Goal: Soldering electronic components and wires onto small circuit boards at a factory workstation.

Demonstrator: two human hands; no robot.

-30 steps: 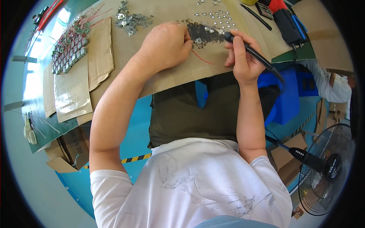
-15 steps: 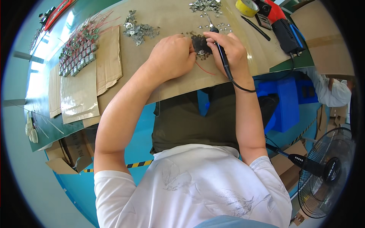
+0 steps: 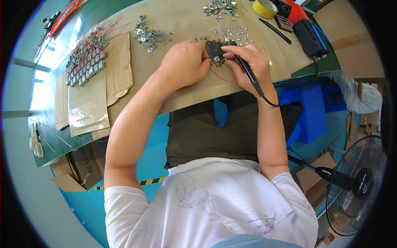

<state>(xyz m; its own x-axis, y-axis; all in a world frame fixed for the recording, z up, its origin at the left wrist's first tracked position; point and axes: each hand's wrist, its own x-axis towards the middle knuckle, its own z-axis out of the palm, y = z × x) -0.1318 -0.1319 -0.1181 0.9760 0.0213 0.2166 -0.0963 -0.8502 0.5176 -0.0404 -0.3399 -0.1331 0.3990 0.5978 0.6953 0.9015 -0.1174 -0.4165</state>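
My right hand grips a black soldering iron like a pen, its bare metal tip pointing to the far left. Curled closed, my left hand is just left of a dark pad littered with brown crumbs. From its thumb and fingertips trails a thin red wire; whatever else those fingers pinch is hidden. A small silvery metal piece lies at the near side of the pad, between the two hands. Small shiny metal parts are spread out beyond the iron.
Metal pieces lie in piles, one at the far left and another at the back. Rows of wired motor-like parts stand on cardboard at left. Yellow tape and a black iron station sit at right; a fan stands below.
The soldering iron's tip has swung left and toward me, and my right hand has tilted with it. My left hand stays closed beside the pad. The whole view has shifted slightly.
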